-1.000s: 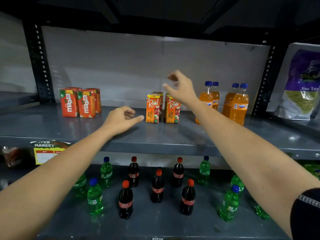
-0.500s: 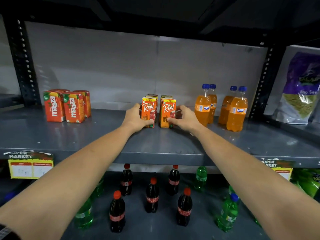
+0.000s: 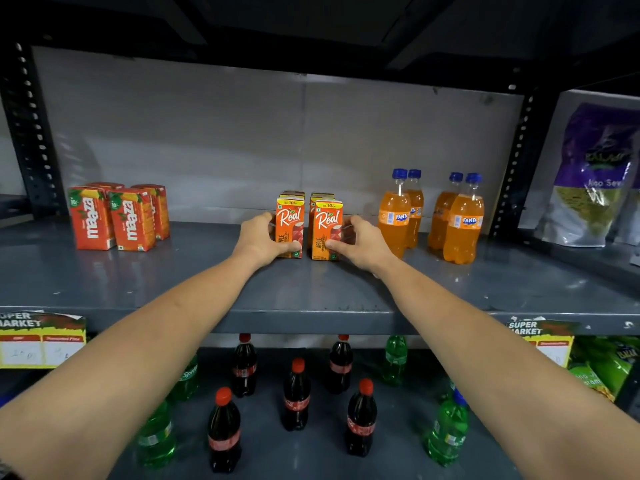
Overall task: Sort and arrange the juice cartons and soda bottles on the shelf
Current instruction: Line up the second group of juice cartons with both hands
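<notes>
My left hand (image 3: pixel 260 237) wraps the left Real carton (image 3: pixel 290 227), my right hand (image 3: pixel 360 241) the right Real carton (image 3: pixel 326 230) — both upright mid-shelf (image 3: pixel 311 292), a narrow gap between them. Maaza cartons (image 3: pixel 117 216) sit well left, Fanta bottles (image 3: pixel 431 213) just right. Grip unchanged from half a second ago — view closer.

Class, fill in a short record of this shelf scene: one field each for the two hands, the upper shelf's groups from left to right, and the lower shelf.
left hand: gripping the left front Real carton
right hand: gripping the right front Real carton
upper shelf, left: Maaza cartons
upper shelf, middle: Real cartons, two columns with a gap between
upper shelf, right: four Fanta bottles, in two pairs
lower shelf: cola bottles in the middle, green bottles at the sides, loosely spread
</notes>
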The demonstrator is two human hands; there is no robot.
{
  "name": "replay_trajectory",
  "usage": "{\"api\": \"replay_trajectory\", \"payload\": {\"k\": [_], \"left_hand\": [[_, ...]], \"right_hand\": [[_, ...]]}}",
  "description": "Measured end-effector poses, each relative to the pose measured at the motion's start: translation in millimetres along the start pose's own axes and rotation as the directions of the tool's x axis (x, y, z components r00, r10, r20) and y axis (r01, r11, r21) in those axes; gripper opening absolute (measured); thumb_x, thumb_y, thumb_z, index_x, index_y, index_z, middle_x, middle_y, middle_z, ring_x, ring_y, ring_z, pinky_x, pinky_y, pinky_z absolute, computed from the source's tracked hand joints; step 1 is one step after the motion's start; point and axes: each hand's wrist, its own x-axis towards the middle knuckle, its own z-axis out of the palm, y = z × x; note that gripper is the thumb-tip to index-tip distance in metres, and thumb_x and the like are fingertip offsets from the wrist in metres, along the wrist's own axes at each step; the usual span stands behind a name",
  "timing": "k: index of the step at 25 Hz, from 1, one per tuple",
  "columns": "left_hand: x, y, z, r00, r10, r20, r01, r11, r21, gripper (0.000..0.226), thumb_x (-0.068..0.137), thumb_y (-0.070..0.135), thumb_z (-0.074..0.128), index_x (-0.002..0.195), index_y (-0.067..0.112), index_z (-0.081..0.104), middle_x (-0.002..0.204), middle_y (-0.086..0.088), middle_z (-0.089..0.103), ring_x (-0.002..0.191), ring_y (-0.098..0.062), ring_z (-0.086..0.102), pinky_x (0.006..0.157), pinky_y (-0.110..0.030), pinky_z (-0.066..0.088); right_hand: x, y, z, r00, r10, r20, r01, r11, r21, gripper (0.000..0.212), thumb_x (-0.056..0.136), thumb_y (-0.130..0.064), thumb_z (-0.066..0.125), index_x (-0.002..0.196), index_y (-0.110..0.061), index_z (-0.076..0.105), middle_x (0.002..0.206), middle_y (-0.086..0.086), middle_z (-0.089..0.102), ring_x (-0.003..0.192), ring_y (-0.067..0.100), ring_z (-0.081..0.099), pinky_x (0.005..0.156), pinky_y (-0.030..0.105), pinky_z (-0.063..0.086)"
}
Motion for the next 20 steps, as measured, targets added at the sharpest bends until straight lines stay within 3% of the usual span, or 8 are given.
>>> {"api": "replay_trajectory", "payload": {"k": [8,12,15,20], "left_hand": [[0,-3,-3,1.0,0.01,0.008,-0.009,1.0,-0.018,0.064,0.065,0.032,0.083,0.118,0.008,0.056,0.12,-0.012,0.066,0.108,-0.024,0.063,0.088,-0.032,0.047],[-12,-3,-10,0.998,-0.036,-0.054,0.033,0.997,-0.067,0.08,0.059,0.033,0.087,0.124,0.005,0.05,0.122,-0.014,0.063,0.108,-0.025,0.062,0.089,-0.033,0.049],[-28,0,-15,0.992,-0.025,-0.124,0.024,1.0,-0.015,0.084,0.057,0.039,0.087,0.123,0.004,0.05,0.12,-0.015,0.062,0.108,-0.025,0.06,0.086,-0.029,0.047],[-54,18,-14,0.978,0.15,-0.142,-0.142,0.988,0.068,0.062,0.062,0.039,0.085,0.108,0.01,0.056,0.104,-0.008,0.066,0.089,-0.016,0.06,0.079,-0.03,0.051]], "right_hand": [[5,5,5,1.0,0.0,0.006,0.0,1.0,-0.008,0.053,0.078,-0.035,0.07,0.12,-0.014,0.046,0.123,0.006,0.061,0.111,0.02,0.059,0.077,0.024,0.045],[-1,4,2,0.974,-0.061,-0.217,0.069,0.997,0.032,0.068,0.069,-0.046,0.074,0.122,-0.017,0.042,0.119,0.004,0.057,0.109,0.018,0.056,0.079,0.024,0.047],[-15,-4,-6,0.93,-0.161,-0.331,0.151,0.987,-0.055,0.051,0.072,-0.046,0.071,0.107,-0.02,0.044,0.1,-0.004,0.051,0.091,0.011,0.053,0.065,0.013,0.041],[-54,-10,-19,0.922,-0.269,-0.279,0.245,0.962,-0.119,0.028,0.076,-0.035,0.068,0.082,-0.021,0.045,0.08,-0.002,0.052,0.07,0.009,0.05,0.057,0.018,0.038]]}}
